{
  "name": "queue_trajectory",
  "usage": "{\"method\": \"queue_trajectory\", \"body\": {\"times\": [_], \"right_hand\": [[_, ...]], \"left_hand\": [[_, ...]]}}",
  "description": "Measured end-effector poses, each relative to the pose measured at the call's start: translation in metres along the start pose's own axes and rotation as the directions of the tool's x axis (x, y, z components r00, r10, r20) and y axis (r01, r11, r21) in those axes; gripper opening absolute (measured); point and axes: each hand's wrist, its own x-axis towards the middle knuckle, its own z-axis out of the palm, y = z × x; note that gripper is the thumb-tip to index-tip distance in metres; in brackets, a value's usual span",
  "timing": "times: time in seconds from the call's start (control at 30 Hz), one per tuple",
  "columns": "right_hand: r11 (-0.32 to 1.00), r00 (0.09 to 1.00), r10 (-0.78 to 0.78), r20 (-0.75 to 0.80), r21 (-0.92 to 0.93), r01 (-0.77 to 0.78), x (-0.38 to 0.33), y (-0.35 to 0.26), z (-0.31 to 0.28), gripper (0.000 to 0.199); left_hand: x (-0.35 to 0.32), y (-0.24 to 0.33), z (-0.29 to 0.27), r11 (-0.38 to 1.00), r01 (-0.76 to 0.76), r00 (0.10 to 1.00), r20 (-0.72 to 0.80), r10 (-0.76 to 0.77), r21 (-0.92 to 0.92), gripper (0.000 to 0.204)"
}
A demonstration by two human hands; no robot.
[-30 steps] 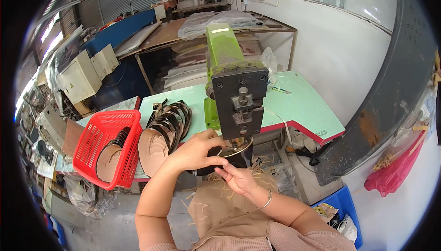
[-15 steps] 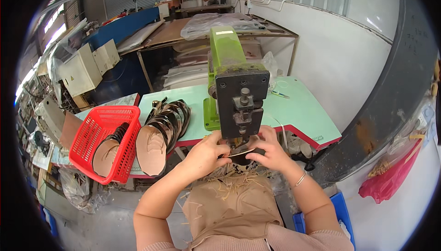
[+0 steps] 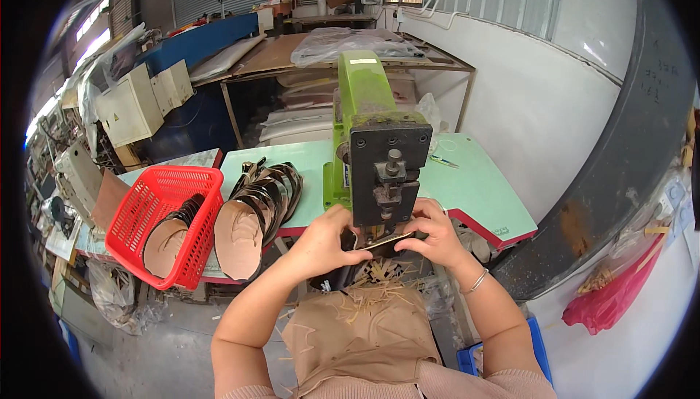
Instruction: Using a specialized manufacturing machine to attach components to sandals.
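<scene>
Thumb and fingers of my left hand (image 3: 327, 242) close on the left end of a thin, dark shoe upper piece (image 3: 384, 241) with a pale edge. My right hand (image 3: 436, 235) pinches its right end. The piece sits tilted, right end higher, just below the black head (image 3: 386, 162) of a green bench machine (image 3: 362, 85). The head hides part of the fingertips and the exact contact with the piece. Left of the machine lies a fanned stack of glossy black shoe uppers (image 3: 240, 242) with beige linings. More of them rest in a red plastic basket (image 3: 122, 235).
A mint-green table (image 3: 496, 195) with a dark red edge carries the machine; small snips (image 3: 444, 161) lie on it. Pale trimmings (image 3: 372, 289) cover my brown apron (image 3: 350, 333). A grey pillar (image 3: 594, 202) and a pink bag (image 3: 609, 297) stand at right, a blue bin (image 3: 538, 348) low down.
The piece has turned so its right end points higher, and more of it shows. My left thumb has straightened along it. The view has shifted slightly.
</scene>
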Motion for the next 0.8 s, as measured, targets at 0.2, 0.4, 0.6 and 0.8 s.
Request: {"method": "queue_trajectory", "body": {"times": [0.2,0.4,0.6,0.8], "right_hand": [[0.985,0.989,0.146,0.026,0.088,-0.148,-0.003,-0.015,0.024,0.038],[0.568,0.812,0.514,0.277,0.599,-0.564,-0.078,-0.007,0.074,0.016],[-0.354,0.264,0.909,0.324,0.932,0.076,-0.24,0.13,0.04,0.033],[0.156,-0.213,0.974,-0.074,0.903,0.401,-0.28,0.213,-0.018,0.052]], "left_hand": [[-0.008,-0.022,-0.021,0.979,-0.2,0.969,0.135,0.205,-0.049,0.041],[-0.091,-0.021,0.048,0.981,-0.044,0.968,0.25,-0.004,0.187,0.066],[-0.173,-0.066,0.012,0.874,0.345,0.699,-0.527,-0.483,-0.343,0.022],[-0.196,-0.13,-0.079,0.683,0.502,0.402,-0.557,-0.727,-0.53,0.027]]}}
